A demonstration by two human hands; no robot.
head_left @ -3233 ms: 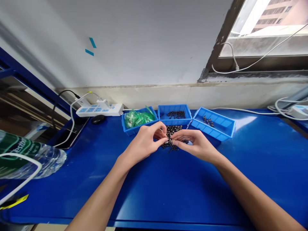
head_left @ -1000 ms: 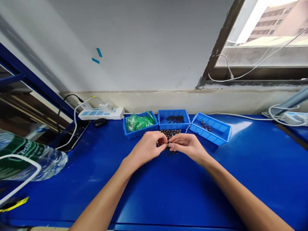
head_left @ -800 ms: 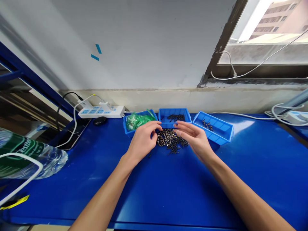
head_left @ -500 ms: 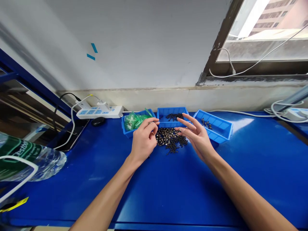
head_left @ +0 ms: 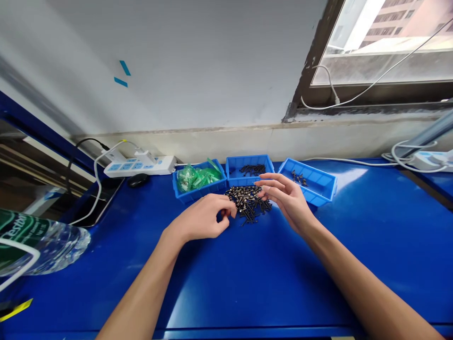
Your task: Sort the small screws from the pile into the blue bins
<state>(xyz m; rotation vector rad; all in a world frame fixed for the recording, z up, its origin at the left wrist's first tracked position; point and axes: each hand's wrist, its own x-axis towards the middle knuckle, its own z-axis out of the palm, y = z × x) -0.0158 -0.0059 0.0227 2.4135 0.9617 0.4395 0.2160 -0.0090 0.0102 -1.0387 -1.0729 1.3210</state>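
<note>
- The fingers of the left hand (head_left: 203, 219) are curled, with the thumb brought near the index finger; whether anything is pinched cannot be told, as the inner side is partly hidden. They are held low, it seems, so that small pieces can be reached.
- The fingers of the right hand (head_left: 292, 200) are spread loosely and bent a little; nothing is seen to be gripped. They are poised above the far right of the heap, probably so that the hands are kept from crossing.
- Between and beneath both sets of fingertips, a loose heap of small dark metal screws (head_left: 249, 203) is spread, set centrally, apparently so that it can be reached from either side.
- Just beyond the fingers, a blue rectangular plastic tray (head_left: 235, 182) is placed, with similar dark screws (head_left: 253, 169) held inside.
- Beyond the left fingers, crinkled green plastic bags (head_left: 198, 177) are contained by a second blue tray (head_left: 203, 191), perhaps so that they are kept off the heap.
- Beyond and right of the right fingers, a few screws (head_left: 299, 178) are held by an angled third tray (head_left: 314, 196), probably turned for easier access.
- Farther left, a rounded black mouse (head_left: 138, 180) and a white power strip (head_left: 163, 165) are placed, seemingly out of the hands' way.
</note>
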